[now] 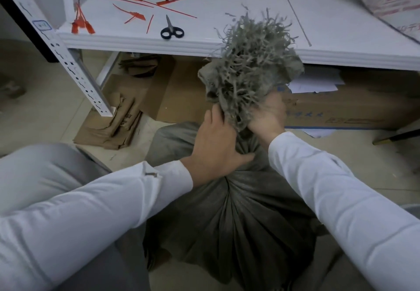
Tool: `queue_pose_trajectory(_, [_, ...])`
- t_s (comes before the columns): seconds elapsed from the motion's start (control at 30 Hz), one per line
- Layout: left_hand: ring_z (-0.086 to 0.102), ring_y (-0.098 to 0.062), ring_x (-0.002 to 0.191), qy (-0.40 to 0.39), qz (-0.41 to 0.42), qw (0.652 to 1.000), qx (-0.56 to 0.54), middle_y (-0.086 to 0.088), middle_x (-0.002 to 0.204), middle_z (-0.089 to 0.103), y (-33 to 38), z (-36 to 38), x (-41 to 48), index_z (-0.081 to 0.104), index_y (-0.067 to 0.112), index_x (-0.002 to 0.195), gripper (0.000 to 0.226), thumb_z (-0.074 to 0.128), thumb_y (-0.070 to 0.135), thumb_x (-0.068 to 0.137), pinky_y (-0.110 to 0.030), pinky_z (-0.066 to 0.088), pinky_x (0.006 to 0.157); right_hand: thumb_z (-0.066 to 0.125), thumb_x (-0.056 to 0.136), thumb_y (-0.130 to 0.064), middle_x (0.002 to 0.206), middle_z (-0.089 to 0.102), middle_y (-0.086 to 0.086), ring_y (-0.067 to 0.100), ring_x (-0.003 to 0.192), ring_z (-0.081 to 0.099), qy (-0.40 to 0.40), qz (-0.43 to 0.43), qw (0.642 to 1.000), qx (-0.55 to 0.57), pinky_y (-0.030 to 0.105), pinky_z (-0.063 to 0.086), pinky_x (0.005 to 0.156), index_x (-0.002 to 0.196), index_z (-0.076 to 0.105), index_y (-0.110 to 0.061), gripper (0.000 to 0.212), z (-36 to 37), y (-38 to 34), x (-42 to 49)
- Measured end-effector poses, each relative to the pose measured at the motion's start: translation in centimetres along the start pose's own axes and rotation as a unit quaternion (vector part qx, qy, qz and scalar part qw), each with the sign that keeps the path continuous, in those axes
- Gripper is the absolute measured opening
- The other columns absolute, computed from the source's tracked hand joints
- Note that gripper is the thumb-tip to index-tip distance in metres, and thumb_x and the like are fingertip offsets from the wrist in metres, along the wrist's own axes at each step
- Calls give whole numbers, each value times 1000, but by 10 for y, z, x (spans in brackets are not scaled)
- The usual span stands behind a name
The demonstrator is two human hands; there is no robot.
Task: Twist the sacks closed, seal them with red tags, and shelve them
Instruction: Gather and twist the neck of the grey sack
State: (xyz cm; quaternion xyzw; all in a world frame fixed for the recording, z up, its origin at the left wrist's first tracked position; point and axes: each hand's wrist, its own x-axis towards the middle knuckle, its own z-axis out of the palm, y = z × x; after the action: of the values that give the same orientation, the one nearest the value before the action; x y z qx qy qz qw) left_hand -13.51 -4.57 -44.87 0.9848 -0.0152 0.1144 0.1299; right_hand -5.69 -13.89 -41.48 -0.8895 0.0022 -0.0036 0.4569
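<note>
Red tags: loose on the white shelf, upper left, well apart from both hands.
Scissors: near the shelf's front edge, right of the tags.
Left hand: fingers curled round the sack's neck from the left, thumb spread on the cloth below.
Sack: grey, standing on the floor between the arms; the gathered neck sits between the two hands, with the frayed top above them.
Right hand: blurred, clasping the neck from the right, just under the frayed top.
</note>
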Motion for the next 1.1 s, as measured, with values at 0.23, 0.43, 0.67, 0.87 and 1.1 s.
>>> queue_pose_trajectory(0.23, [62, -29, 102, -35, -165, 971, -168, -10, 107, 68, -13, -5, 16, 62, 12, 113, 70, 49, 66, 71, -33, 48, 83, 64, 84, -34, 69, 54, -11, 15, 74, 51, -122, -76, 989, 40, 29, 34, 58, 65, 50, -27, 25, 2, -22, -25])
queue_pose_trajectory(0.43, [54, -28, 119, -63, -284, 937, -194, -13, 128, 58, -19, -11, 24, 49, 10, 133, 79, 70, 57, 74, -34, 44, 96, 54, 73, -39, 76, 58, 8, 29, 84, 58, -211, -87, 967, 109, 41, 42, 71, 66, 59, -13, 27, -5, -25, -27])
queue_pose_trajectory(0.67, [61, -24, 106, -47, -365, 871, -326, 0, 113, 61, -34, -25, 33, 58, 12, 118, 81, 91, 44, 52, -40, 56, 86, 58, 89, -9, 92, 68, -6, -7, 79, 63, -250, -80, 955, 141, 12, 48, 75, 100, 71, -18, 18, -23, -21, -12])
queue_pose_trajectory(0.87, [68, -24, 83, -51, -403, 759, -508, -8, 93, 70, -43, -25, 30, 64, 12, 90, 31, 84, 11, 67, -41, 60, 74, 71, 81, -5, 113, 63, 4, 16, 90, 64, -191, -65, 972, 121, 40, 56, 88, 129, 54, -15, 52, -15, -7, -7])
queue_pose_trajectory(1.1, [69, -20, 71, -43, -424, 708, -563, -9, 92, 72, -47, -29, 24, 65, 5, 102, 37, 81, 10, 69, -25, 54, 49, 74, 78, -12, 111, 55, -10, 15, 93, 64, -155, -156, 974, 53, 15, 50, 72, 127, 52, -23, 55, -12, -11, -5])
